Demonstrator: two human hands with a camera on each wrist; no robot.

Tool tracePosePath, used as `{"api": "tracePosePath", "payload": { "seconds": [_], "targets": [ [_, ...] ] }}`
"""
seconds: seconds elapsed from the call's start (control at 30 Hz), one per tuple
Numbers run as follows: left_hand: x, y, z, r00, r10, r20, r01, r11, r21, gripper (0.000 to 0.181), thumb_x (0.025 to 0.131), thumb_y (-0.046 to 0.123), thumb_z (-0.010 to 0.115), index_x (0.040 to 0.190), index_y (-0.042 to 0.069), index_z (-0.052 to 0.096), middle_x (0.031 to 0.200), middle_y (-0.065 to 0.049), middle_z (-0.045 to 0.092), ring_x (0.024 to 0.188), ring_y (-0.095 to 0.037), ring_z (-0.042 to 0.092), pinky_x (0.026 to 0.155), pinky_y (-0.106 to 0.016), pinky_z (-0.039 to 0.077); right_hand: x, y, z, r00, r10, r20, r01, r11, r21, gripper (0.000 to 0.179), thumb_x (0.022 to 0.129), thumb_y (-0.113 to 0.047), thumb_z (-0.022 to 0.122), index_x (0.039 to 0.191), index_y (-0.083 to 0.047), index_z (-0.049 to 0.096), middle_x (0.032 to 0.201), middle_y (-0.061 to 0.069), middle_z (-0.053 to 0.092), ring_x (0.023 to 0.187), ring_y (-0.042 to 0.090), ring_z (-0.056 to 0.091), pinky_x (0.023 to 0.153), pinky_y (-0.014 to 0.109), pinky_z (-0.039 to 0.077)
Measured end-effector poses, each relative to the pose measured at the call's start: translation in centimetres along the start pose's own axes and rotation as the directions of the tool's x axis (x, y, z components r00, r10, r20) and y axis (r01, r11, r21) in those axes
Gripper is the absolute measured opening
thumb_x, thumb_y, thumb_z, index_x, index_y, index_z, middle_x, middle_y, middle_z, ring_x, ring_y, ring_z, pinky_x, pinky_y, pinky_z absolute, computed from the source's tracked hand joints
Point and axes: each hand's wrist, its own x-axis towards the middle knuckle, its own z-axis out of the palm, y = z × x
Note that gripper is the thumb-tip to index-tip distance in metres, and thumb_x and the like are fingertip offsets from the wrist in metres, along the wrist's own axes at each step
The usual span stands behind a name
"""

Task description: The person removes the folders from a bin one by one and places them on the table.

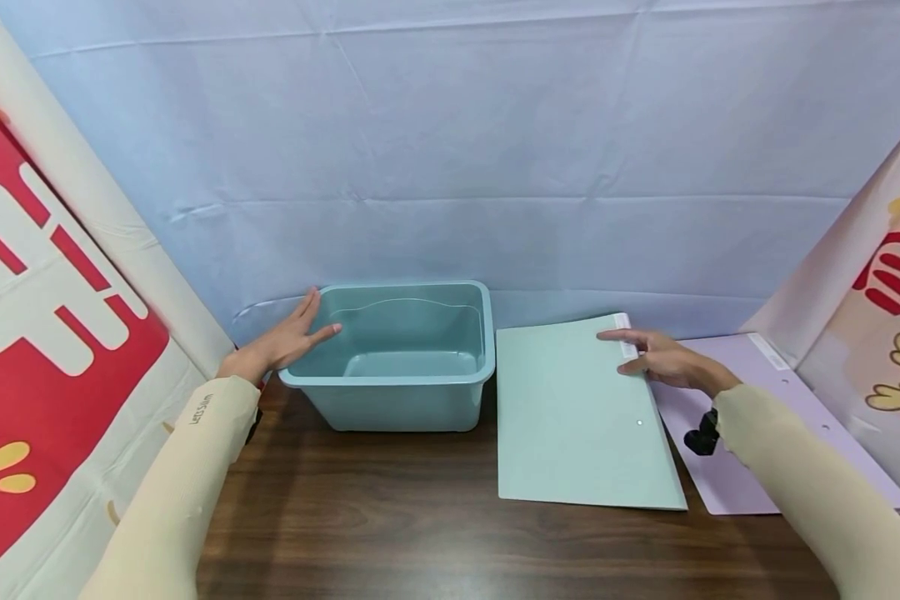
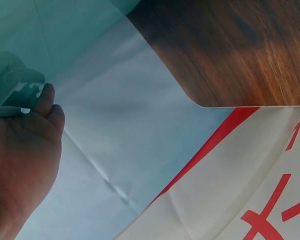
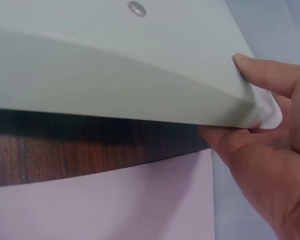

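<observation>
On the table a pale green folder (image 1: 570,417) lies with its right side lifted. At that side, by the white label near the top, my right hand (image 1: 671,360) grips it. In the right wrist view the thumb (image 3: 270,72) is on the upper face and other fingers are underneath. A blue-green plastic bin (image 1: 405,404) stands left of the folder, its visible inside bare. My left hand (image 1: 281,337) rests on the bin's left rim, fingers extended and thumb over the opening. In the left wrist view the bin wall (image 2: 90,30) partly hides its fingers.
A purple folder (image 1: 727,467) lies at the right, partly under my right arm. The brown wooden table (image 1: 390,508) extends in front of the bin. Pale blue cloth (image 1: 450,150) hangs behind, with printed red-and-white cloth (image 1: 60,275) along the left and more at the right.
</observation>
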Motion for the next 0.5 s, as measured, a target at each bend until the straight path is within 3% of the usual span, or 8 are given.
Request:
{"api": "tracePosePath", "payload": {
  "seconds": [0.13, 0.33, 0.5],
  "targets": [
    [-0.08, 0.07, -0.02, 1.000, -0.001, 0.000, 0.001, 1.000, 0.001, 0.096, 0.093, 0.073, 0.034, 0.154, 0.023, -0.019, 0.161, 0.000, -0.023, 0.150, -0.031, -0.011, 0.114, -0.064, 0.008, 0.35, 0.37, -0.05, 1.000, 0.006, 0.017, -0.006, 1.000, -0.030, 0.072, 0.088, -0.009, 0.070, 0.152, -0.019, 0.038, 0.163, 0.013, -0.008, 0.146, 0.045, -0.008, 0.108, 0.065, 0.026],
    [-0.02, 0.10, 0.02, 1.000, -0.005, 0.002, 0.005, 1.000, 0.003, 0.093, 0.095, 0.069, 0.035, 0.154, 0.024, -0.020, 0.161, 0.001, -0.024, 0.150, -0.031, -0.011, 0.114, -0.064, 0.008, 0.65, 0.87, -0.15, 1.000, 0.020, 0.023, -0.018, 0.997, -0.070, 0.072, 0.089, -0.008, 0.069, 0.152, -0.018, 0.037, 0.164, 0.015, -0.005, 0.146, 0.046, -0.008, 0.108, 0.068, 0.023],
    [0.00, 0.09, 0.02, 1.000, -0.006, 0.000, 0.006, 1.000, 0.000, 0.093, 0.094, 0.070, 0.036, 0.154, 0.024, -0.019, 0.161, 0.002, -0.024, 0.150, -0.030, -0.010, 0.115, -0.063, 0.008, 0.77, 0.83, -0.14, 0.999, 0.036, 0.001, -0.035, 0.990, -0.140, 0.070, 0.089, -0.009, 0.068, 0.151, -0.022, 0.040, 0.163, 0.014, 0.007, 0.147, 0.044, -0.002, 0.109, 0.069, 0.019]
  ]
}}
